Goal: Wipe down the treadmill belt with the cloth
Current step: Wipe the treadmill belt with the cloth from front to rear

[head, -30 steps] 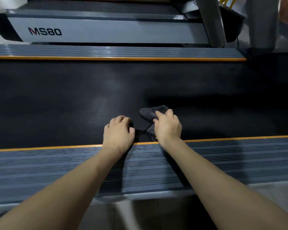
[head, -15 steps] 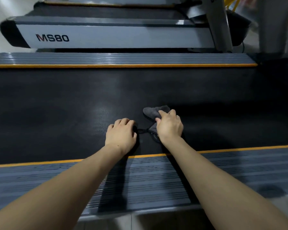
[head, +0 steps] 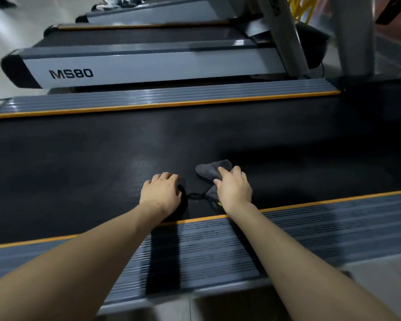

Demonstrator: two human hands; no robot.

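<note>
From the head camera, both bare forearms reach forward over the near ribbed grey side rail with its orange edge strip (head: pixel 310 216) onto the wide black textured treadmill belt (head: pixel 79 163).

The right hand (head: pixel 234 188) lies palm down on a crumpled dark grey cloth (head: pixel 212 170); its fingers are bent and pressed onto the fabric, thumb tucked against the cloth's near fold. Part of the cloth pokes out beyond the fingertips, flat on the belt, close to the near rail.

The left hand (head: pixel 161 193) rests just beside it, the two hands apart. Its fingers curl down over something black against the belt; what it is cannot be made out. A thin black cord (head: pixel 196 196) runs between the two hands, and a bit of yellow-green shows under the right wrist.

Across the belt lies the far grey rail with an orange strip (head: pixel 171 98). Beyond it stands a neighbouring silver treadmill marked "MS80" (head: pixel 148 66), with more machines behind.
</note>
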